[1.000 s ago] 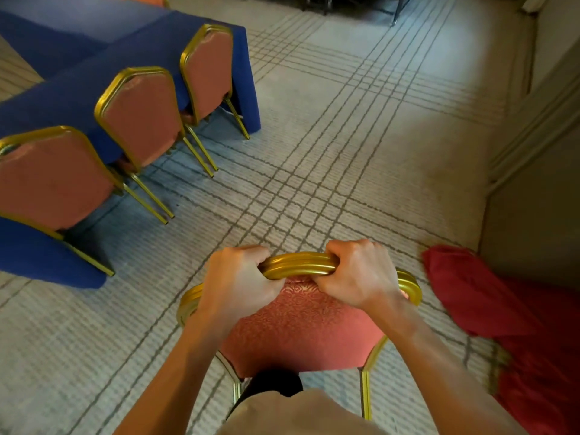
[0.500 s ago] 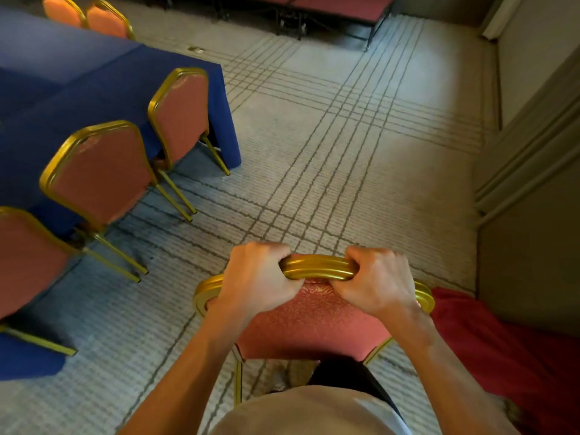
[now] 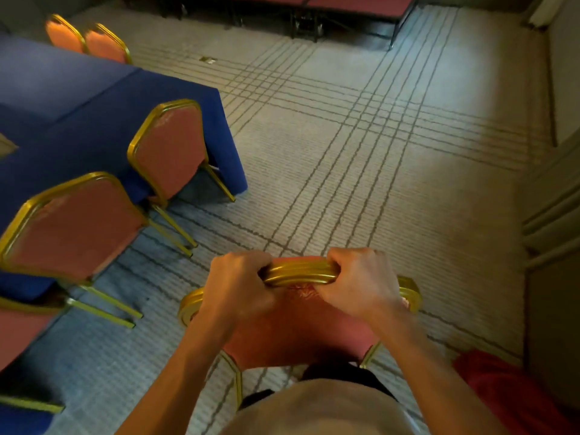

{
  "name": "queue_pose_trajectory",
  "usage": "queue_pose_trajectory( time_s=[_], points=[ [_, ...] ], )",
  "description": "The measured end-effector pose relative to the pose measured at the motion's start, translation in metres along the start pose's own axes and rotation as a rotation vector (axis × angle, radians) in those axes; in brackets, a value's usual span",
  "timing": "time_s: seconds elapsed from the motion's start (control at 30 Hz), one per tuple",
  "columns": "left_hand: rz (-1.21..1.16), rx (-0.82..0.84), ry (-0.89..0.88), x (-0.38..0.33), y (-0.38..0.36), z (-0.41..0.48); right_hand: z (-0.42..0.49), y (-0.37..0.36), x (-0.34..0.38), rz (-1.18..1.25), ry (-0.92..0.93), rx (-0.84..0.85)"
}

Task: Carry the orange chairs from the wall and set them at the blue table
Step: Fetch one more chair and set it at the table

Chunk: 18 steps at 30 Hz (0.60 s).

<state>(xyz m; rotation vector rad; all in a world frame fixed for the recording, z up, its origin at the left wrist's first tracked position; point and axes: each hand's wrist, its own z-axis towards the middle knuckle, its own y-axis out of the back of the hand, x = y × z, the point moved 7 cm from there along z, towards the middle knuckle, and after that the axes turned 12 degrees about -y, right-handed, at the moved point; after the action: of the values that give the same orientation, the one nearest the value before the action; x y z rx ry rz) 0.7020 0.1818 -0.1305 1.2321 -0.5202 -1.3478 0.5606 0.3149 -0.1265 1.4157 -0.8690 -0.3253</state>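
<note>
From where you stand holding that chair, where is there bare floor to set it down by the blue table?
Free: the bare carpet between the short end of the blue table and the wall on the right. Crowded: the table's long side, lined with orange chairs, and the near floor by the wall, where a red cloth lies.

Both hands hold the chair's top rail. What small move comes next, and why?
Probably carry the held chair forward, past the blue table corner: left hand and right hand grip its gold rail, and placed chairs already line the near side.
</note>
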Motion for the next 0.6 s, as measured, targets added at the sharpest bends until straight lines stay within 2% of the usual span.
queue_pose_trajectory(
  time_s=[0.33,0.6],
  points=[
    [0.028,-0.041,0.057,0.052,-0.015,0.160,0.181,0.034,-0.014,-0.010,0.090,-0.037],
    [0.014,-0.027,0.061,0.128,-0.062,0.295,0.339,0.030,-0.032,0.000,0.050,-0.053]
  ],
)
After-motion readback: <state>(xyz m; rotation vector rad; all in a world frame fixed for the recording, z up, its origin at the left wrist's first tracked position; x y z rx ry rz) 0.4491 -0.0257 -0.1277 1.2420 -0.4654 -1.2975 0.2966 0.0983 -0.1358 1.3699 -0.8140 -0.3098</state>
